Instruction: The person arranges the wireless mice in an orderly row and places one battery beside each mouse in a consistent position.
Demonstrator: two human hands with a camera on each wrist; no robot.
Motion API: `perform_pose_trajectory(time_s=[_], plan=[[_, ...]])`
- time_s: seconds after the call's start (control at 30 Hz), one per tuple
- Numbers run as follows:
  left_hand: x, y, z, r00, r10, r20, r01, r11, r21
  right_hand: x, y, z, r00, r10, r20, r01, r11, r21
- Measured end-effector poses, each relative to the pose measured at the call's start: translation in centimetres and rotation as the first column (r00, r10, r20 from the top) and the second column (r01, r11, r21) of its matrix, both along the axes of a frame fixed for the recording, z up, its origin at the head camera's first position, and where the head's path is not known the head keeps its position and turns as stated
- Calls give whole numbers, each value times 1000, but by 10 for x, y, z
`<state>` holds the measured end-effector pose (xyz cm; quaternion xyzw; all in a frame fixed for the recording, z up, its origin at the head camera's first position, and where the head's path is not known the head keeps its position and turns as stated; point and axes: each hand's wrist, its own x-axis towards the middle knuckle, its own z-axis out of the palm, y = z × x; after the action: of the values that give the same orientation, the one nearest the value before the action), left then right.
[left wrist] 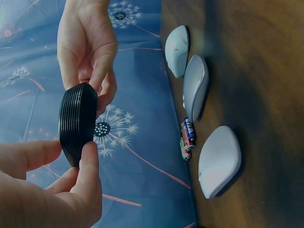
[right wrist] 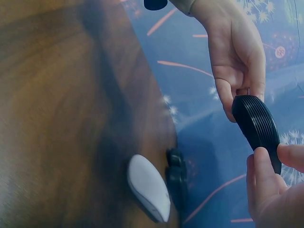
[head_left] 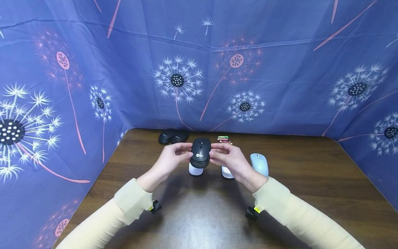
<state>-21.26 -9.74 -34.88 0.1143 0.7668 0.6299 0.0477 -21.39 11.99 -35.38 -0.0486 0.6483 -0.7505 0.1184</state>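
A black computer mouse (head_left: 200,150) with a ribbed rear end is held up above the table between both hands. My left hand (head_left: 169,158) pinches its left side with thumb and fingers, and my right hand (head_left: 229,158) pinches the right side. In the left wrist view the ribbed end of the black mouse (left wrist: 76,123) shows between the two hands. A white mouse (head_left: 196,169) lies on the table just below it. Partly hidden by the right hand is a grey mouse (head_left: 227,172). Beside the right wrist sits a light blue mouse (head_left: 259,164).
Two black mice (head_left: 172,136) lie side by side at the back left of the wooden table (head_left: 311,180). Several small batteries (head_left: 224,139) lie near the back edge. A blue cloth (head_left: 199,69) with dandelion prints hangs behind and at both sides.
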Motion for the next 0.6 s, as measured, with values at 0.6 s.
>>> perform_pose_trajectory(time_s=[0.6], plan=[[32, -12, -42, 997, -76, 28, 75, 997, 17, 30, -4, -47, 994, 104, 19, -105, 993, 49]])
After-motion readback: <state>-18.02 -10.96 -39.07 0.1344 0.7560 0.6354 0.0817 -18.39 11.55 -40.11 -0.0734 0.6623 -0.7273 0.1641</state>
